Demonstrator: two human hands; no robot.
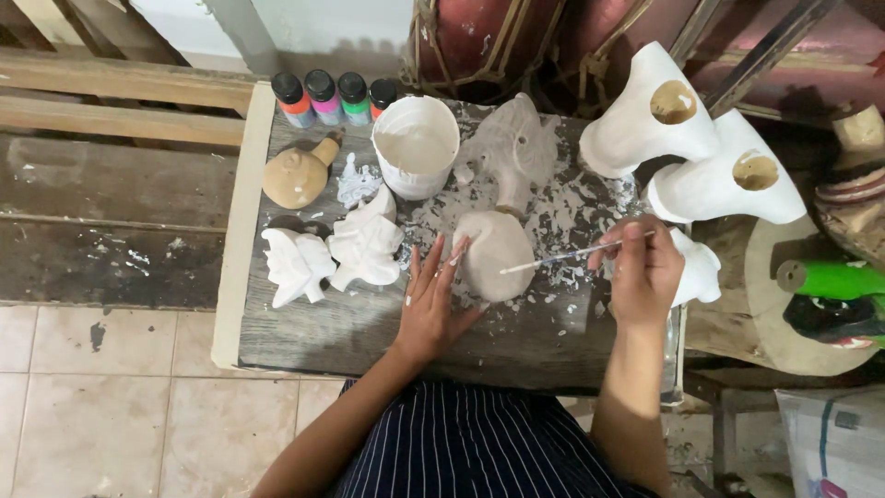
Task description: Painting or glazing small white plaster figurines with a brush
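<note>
Here, white paint in tub [416, 146]; left hand [431, 300] open on figurine [495, 254], right hand [645, 269] gripping brush [572, 254].

My arms are bare all the way up; no sleeves, watch or bracelets show on either one. My left hand [429, 300] has long nails with a pale polish, and what may be a thin ring sits on 1 finger, too small to be sure. My right hand [643, 272] looks bare. I wear a dark navy garment [461, 443] with thin white pinstripes running lengthwise.
</note>
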